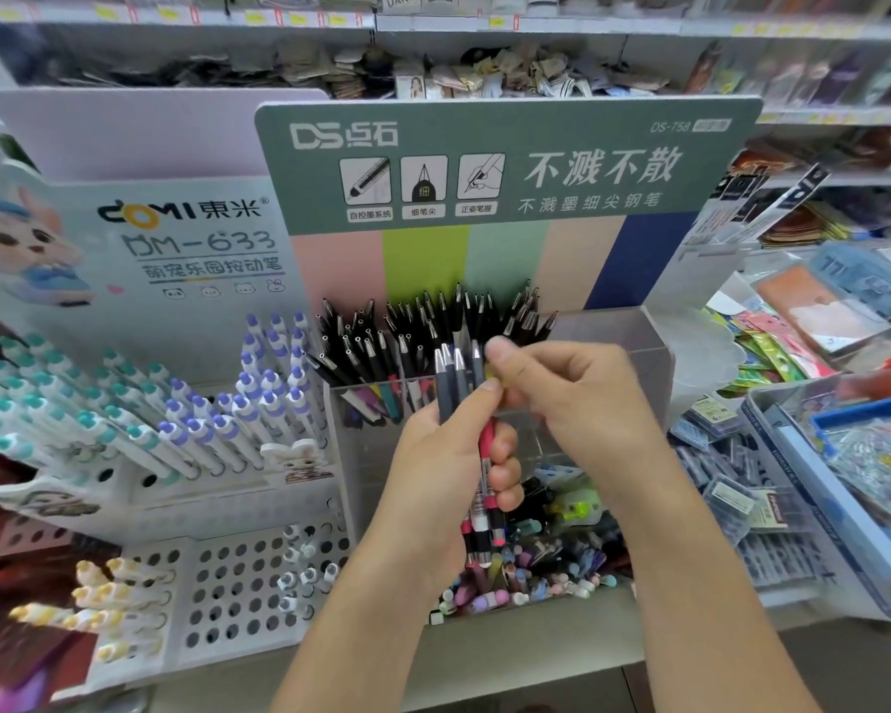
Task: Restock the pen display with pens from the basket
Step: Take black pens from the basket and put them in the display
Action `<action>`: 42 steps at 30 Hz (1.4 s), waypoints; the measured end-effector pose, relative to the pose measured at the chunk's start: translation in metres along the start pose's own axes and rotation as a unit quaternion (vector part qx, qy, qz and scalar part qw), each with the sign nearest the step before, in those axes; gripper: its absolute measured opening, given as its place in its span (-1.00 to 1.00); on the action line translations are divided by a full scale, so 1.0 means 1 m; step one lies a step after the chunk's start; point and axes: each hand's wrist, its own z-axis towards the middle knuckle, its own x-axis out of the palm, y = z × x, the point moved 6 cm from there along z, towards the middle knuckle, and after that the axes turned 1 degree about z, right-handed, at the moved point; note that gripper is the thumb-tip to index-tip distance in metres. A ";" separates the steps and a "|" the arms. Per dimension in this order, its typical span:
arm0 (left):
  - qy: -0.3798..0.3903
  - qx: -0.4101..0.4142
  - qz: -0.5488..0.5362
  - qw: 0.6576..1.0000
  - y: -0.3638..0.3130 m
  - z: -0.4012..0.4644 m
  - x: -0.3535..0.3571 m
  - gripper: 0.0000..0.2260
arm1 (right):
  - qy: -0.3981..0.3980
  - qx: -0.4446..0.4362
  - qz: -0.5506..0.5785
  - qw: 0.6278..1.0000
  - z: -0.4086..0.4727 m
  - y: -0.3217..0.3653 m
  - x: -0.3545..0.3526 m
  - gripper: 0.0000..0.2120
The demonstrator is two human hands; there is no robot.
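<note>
My left hand [448, 455] grips a bunch of pens [456, 383] upright, grey tips up and red and white barrels showing below my fingers. My right hand [561, 388] pinches the top of one pen in that bunch between thumb and forefinger. Both hands are in front of the clear acrylic pen display [633, 352] under the green DS header card [505, 162]. Its left compartments hold many black pens [407, 326] standing tips up; its right compartment looks bare. No basket is visible.
A white DOMI rack [186, 512] at the left holds teal, purple and yellow click pens in holes. Below the hands lies a bin of mixed small stationery [536, 563]. Trays of packaged goods [819, 455] fill the right; shelves run behind.
</note>
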 end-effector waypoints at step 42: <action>-0.057 -0.018 -0.114 0.992 -0.003 0.005 -0.007 -0.71 | -0.227 -0.272 -0.224 0.908 0.020 0.008 -0.002 -0.75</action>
